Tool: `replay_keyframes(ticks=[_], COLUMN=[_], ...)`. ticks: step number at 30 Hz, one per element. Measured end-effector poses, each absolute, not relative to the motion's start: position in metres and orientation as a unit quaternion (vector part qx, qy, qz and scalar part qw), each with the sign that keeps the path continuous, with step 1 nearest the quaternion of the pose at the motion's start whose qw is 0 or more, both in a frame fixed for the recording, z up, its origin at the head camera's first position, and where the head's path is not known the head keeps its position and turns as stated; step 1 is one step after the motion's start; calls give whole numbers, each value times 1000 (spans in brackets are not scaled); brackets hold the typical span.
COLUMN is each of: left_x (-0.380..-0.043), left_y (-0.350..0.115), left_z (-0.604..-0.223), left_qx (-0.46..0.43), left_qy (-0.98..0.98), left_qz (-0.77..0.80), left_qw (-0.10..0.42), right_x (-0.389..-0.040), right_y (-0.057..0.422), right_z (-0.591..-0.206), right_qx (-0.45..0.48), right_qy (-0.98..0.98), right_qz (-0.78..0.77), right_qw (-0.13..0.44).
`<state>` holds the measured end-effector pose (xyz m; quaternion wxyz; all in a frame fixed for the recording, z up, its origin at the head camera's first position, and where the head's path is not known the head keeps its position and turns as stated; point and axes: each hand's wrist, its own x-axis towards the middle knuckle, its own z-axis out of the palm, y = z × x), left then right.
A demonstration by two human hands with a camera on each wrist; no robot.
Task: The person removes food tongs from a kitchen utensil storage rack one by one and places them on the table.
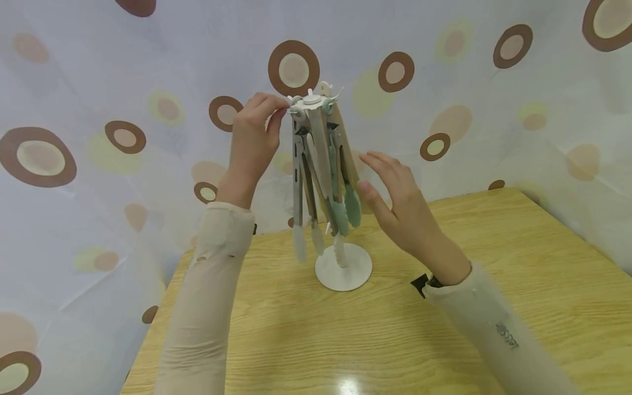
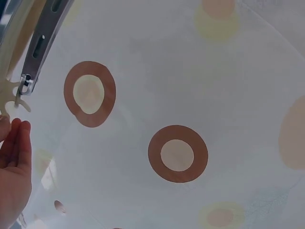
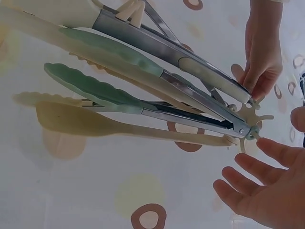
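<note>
A white utensil rack (image 1: 312, 100) stands upright on its round base (image 1: 344, 282), with hooks spread around its top. My left hand (image 1: 253, 134) pinches a hook on the left side of that top between thumb and fingertips. Close by hang metal tongs with pale tips (image 1: 298, 186). Tongs with green scalloped tips (image 3: 90, 86) hang on the right side, beside a cream spatula (image 3: 71, 121). My right hand (image 1: 405, 206) is held to the right of the hanging utensils, fingers spread and holding nothing. The rack's pole is mostly hidden behind the utensils.
The rack stands on a wood-grain table (image 1: 291, 329). Behind it hangs a pale wall covering (image 1: 345, 33) printed with brown and yellow circles. A black strap end (image 1: 419, 285) sticks out by the right wrist.
</note>
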<state>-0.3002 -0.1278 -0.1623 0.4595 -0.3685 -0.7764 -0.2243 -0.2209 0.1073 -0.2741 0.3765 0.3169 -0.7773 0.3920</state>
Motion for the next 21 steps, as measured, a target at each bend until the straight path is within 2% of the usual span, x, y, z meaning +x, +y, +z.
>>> replay_keyframes(ticks=[14,21], left_x=[-304,-304], left_y=[-130,-130], left_z=[-159,-159], left_qx=[-373,-373], left_qy=[-777,-779], left_qz=[-219,-211], left_qw=[457,458], right_x=[-246,-255], right_y=[111,104], right_z=[-250,-238], right_qx=[310,301], right_qy=[-747,-737], right_qz=[497,517], right_qw=[314,315])
